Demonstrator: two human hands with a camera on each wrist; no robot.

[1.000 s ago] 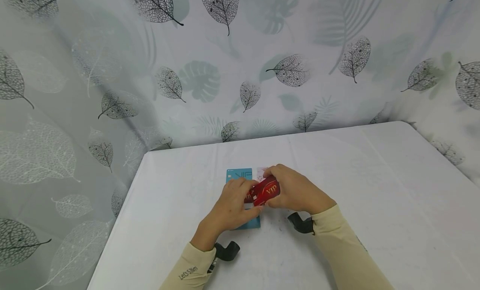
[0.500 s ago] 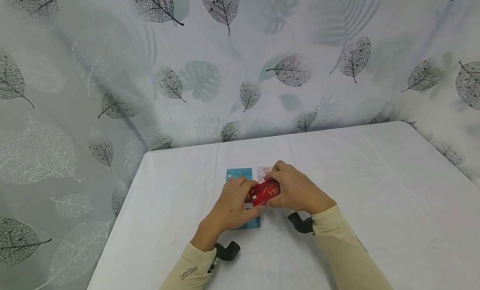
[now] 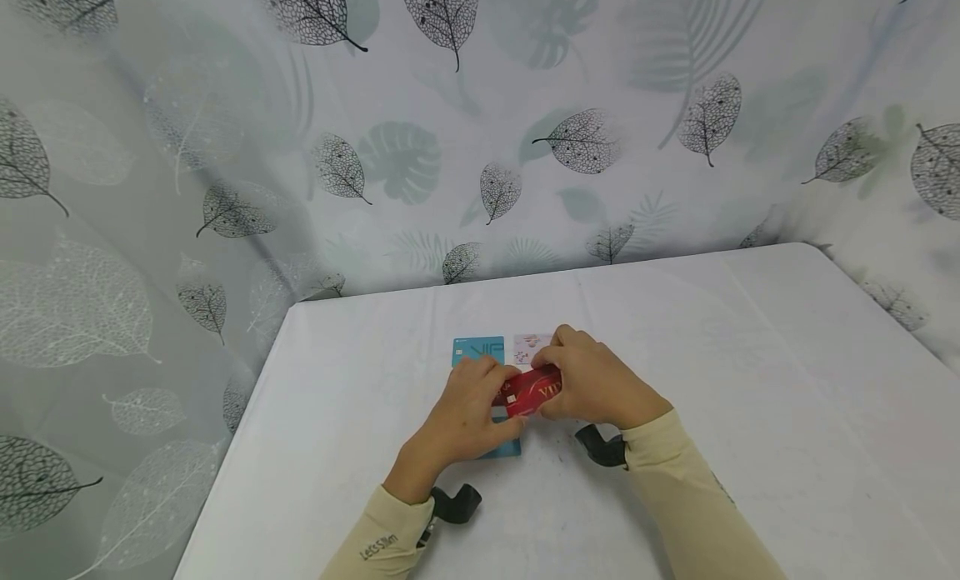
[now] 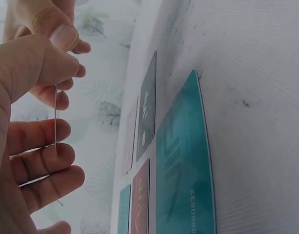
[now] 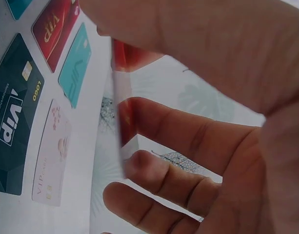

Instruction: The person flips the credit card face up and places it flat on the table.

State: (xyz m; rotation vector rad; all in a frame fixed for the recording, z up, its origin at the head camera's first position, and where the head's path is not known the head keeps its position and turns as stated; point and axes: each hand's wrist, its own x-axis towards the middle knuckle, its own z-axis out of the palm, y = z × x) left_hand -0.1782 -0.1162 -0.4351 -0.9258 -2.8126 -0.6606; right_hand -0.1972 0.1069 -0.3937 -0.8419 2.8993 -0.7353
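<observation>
You are working at a white table [image 3: 712, 380] pushed into a corner, with a pale curtain [image 3: 525, 122] printed with grey and green leaves hanging behind its far edge and along its left edge.

From your head view, both of your hands meet over the middle of the table, a little nearer the front edge than the far one. Your left hand [image 3: 468, 409] and right hand [image 3: 592, 384] together grasp one red VIP card [image 3: 534, 390], lifted off the table and tilted, your left fingers pinching its left end and your right fingers curled round its right end. Under your hands that view shows only part of a teal card [image 3: 480, 348] and a pale pink card [image 3: 528, 342] lying flat.

Your left wrist view shows the held card edge-on as a thin line [image 4: 55, 119] between thumb and fingers, and several cards lying flat in rows on the table: a large teal one [image 4: 186, 170], a dark one [image 4: 148, 114] and a red-brown one [image 4: 141, 200]. Your right wrist view shows the printed faces: a dark VIP card [image 5: 13, 114], the pale pink card [image 5: 50, 153], a teal card [image 5: 75, 66] and a second red VIP card [image 5: 55, 25] flat on the table.

The held card is glossy red with gold "VIP" lettering and a small pale chip patch near its left end
</observation>
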